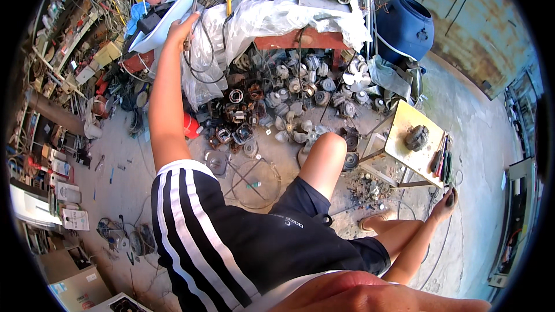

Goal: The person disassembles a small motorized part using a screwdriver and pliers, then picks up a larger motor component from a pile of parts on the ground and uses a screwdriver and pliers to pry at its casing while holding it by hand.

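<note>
My left hand (181,32) is stretched far forward, fingers closed round a long, slim dark tool (195,3) whose kind I cannot make out. It is beside a light blue tray (169,24) on the plastic-covered bench. My right hand (444,205), low at the right, is closed round a small dark object (451,197), mostly hidden by the fingers. Just above that hand is a small table with a yellowish top (403,130). A round dark lump (417,138) sits on it, and several hand tools (442,159) hang along its right edge.
Motor parts (295,85) and fan blades (356,75) crowd the floor under the bench (312,39). A blue barrel (400,30) stands at the back right. Cluttered shelves (63,75) line the left side. Cables (446,237) trail over the floor near my right hand.
</note>
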Tool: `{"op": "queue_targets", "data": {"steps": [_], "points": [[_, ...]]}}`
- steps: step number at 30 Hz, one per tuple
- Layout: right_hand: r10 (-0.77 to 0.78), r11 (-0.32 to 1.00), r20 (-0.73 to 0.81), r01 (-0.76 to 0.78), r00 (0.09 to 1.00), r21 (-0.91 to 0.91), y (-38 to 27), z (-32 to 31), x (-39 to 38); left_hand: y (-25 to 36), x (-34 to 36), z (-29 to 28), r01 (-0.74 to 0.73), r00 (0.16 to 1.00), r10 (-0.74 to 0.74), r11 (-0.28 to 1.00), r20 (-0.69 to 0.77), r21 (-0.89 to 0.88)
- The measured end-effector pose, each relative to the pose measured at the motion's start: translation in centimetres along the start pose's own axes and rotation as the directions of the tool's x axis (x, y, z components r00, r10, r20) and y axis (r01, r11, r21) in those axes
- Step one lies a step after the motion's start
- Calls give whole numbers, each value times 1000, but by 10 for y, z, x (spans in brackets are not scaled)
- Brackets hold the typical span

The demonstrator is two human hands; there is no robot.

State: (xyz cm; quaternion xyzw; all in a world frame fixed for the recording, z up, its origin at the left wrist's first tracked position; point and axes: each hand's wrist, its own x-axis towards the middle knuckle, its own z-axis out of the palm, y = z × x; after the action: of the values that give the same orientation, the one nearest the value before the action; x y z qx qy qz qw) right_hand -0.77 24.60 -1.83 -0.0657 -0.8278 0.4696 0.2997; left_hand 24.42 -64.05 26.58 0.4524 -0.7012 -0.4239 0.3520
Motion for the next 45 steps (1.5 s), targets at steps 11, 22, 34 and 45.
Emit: {"op": "queue_targets", "data": {"steps": [11,22,34,45], "points": [[22,992,121,-7,992,-123,20,13,-3,-15,170,-16,-140,952,209,947,-223,289],[1,983,39,6,999,-184,7,6,-1,-57,63,10,-297,654,599,765,-462,571],[101,991,-125,-88,987,104,3,-10,-7,-108,-31,21,-430,708,644,718,-289,547],[96,974,-249,-40,964,222,6,-36,-4,-63,-126,103,-628,776,626,750,83,208]]}}
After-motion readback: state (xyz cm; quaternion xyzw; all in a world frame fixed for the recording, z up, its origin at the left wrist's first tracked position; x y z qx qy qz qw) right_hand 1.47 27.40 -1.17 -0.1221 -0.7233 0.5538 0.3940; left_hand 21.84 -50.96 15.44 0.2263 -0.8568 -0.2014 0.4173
